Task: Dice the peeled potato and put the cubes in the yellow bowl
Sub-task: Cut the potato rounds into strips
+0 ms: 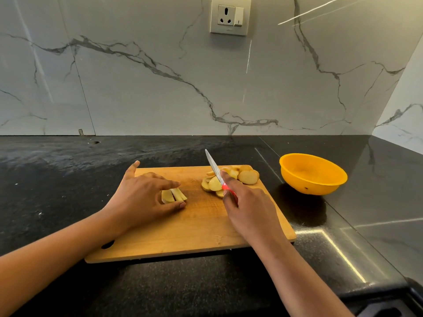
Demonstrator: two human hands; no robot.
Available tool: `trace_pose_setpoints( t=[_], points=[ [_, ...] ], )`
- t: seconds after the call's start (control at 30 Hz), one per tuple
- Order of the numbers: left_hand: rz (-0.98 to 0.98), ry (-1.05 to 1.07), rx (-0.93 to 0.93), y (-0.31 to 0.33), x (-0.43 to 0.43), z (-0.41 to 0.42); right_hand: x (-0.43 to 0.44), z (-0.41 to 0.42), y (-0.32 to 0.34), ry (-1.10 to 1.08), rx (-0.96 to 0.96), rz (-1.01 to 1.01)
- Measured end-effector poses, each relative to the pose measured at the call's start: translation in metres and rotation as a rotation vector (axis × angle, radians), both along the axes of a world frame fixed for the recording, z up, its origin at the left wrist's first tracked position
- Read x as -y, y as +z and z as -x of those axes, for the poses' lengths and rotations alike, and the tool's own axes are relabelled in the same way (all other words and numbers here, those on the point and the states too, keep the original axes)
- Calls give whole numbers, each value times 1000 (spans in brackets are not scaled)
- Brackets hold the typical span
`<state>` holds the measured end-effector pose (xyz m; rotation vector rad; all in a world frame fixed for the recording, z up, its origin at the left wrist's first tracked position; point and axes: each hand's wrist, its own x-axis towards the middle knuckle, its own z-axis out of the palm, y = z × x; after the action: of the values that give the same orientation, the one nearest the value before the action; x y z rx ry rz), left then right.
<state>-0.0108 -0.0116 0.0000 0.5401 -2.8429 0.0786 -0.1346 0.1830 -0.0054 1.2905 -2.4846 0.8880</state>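
Note:
A wooden cutting board [196, 229] lies on the black counter. My left hand [142, 197] pinches a small stack of potato strips [174, 196] between thumb and fingers near the board's middle. My right hand [249, 209] grips a knife [216, 171] by its red handle, the blade raised and pointing away over a pile of round potato slices [238, 177] at the board's far right. The yellow bowl [312, 173] stands on the counter to the right of the board, and I see nothing in it.
The black stone counter [68, 179] runs back to a marble wall with a power socket [230, 16]. A second marble wall closes in the corner at the right. The counter's front edge drops off at the lower right.

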Motion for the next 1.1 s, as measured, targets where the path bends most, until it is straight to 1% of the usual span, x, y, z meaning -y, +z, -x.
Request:
trace_pose_setpoints(
  t=[0.1, 0.17, 0.33, 0.37, 0.47, 0.63, 0.7, 0.77, 0.83, 0.93, 1.1],
  points=[
    [-66, 0, 49, 1, 1, 3, 0, 0, 0, -4, 3, 4],
    [-194, 6, 35, 4, 1, 6, 0, 0, 0, -7, 1, 4],
    [-564, -60, -127, 7, 2, 5, -1, 0, 0, -5, 0, -1],
    [-577, -65, -131, 7, 2, 4, -1, 0, 0, -1, 5, 2],
    [-485, -80, -101, 5, 3, 4, 0, 0, 0, 0, 8, 3],
    [-446, -97, -24, 3, 5, 4, 0, 0, 0, -5, 11, -10],
    [-444, -217, 58, 7, 10, 3, -1, 0, 1, -10, 10, -17],
    [-433, -360, 182, 15, 19, 3, -1, 0, 1, -16, 14, -23],
    [-445, -438, 309, 24, 33, 6, 0, 0, 0, -18, 16, -26],
    [-428, -467, 459, 39, 48, 13, -1, 1, 0, -18, 16, -18],
    [-283, -474, 496, 48, 61, 20, -2, 2, 1, -10, 20, -19]
  ],
)
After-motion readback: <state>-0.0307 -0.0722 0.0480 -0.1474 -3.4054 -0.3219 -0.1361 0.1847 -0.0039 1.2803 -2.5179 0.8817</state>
